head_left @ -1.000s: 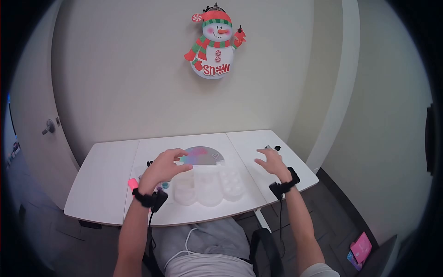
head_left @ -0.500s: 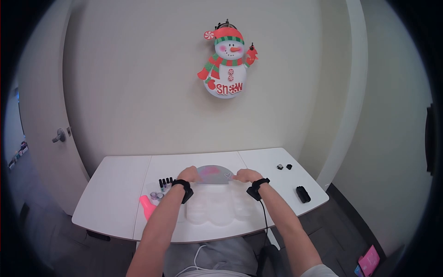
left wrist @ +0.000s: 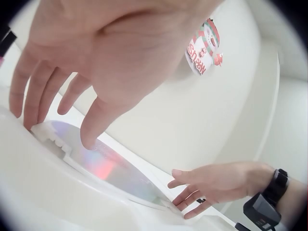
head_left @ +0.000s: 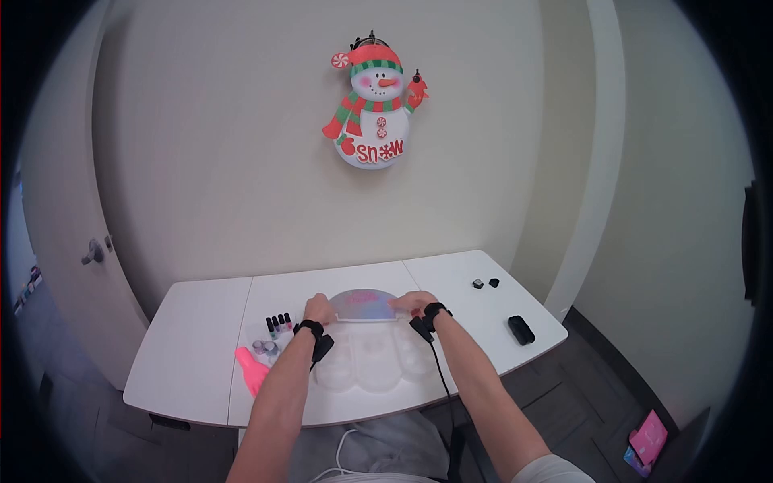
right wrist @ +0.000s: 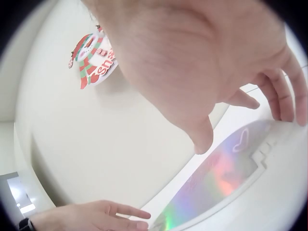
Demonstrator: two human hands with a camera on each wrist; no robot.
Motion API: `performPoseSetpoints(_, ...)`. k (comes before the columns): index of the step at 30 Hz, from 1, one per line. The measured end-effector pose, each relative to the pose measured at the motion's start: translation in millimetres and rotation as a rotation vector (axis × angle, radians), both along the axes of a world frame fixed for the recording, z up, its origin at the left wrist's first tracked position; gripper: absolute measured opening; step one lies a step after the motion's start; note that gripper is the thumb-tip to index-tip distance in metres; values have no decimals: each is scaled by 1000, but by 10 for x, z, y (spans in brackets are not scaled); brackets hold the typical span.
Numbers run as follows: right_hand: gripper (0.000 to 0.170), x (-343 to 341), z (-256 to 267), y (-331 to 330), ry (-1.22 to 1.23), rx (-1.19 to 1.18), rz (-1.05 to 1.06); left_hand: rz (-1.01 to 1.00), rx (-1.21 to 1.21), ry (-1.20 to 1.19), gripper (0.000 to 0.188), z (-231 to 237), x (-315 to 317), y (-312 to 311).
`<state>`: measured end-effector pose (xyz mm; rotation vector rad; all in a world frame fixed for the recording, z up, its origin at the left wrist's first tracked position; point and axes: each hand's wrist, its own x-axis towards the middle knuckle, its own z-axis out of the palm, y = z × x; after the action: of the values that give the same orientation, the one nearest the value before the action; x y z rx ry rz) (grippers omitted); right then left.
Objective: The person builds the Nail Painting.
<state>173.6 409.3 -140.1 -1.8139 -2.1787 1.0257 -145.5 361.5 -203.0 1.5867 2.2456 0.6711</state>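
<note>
A frosted white plastic tray with rounded compartments sits near the table's front edge. Along its back stands a shiny iridescent half-round panel, which bears a small heart outline in the right wrist view. My left hand is at the panel's left end, fingers extended down with fingertips right at the tray's back corner. At the opposite end, my right hand reaches down likewise, its fingertips by the other back corner. Both thumbs hang apart from the fingers, in front of the panel in the wrist views.
Left of the tray stand several nail polish bottles, small round jars and a bright pink object. On the right lie a black case-like object and two small dark items. A snowman decoration hangs on the wall.
From apart above the table, both hands have come in and down to the ends of the panel. Since half a second ago they have stayed there, and the panel's sheen has shifted.
</note>
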Motion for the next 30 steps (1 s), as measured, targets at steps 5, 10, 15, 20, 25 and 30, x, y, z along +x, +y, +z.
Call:
performPoseSetpoints(5, 44, 249, -153, 547, 167, -47, -22, -40, 176, -333, 38, 319, -18, -206)
performPoseSetpoints(10, 31, 440, 30, 257, 568, 220, 28, -224, 298, -628, 35, 879, 137, -721)
performPoseSetpoints(15, 19, 538, 270, -258, 510, 481, 109, -308, 340, -396, 29, 1051, 111, -989)
performPoseSetpoints(20, 19, 564, 182, -580, 383, 639, 157, -324, 319, -252, 26, 911, 87, -945)
performPoseSetpoints(25, 21, 600, 43, -553, 295, 623, 184, -298, 282, -175, 25, 889, 165, -1002)
performPoseSetpoints(30, 22, 697, -186, -494, 424, 476, 176, -264, 279, -124, 27, 785, 247, -1102)
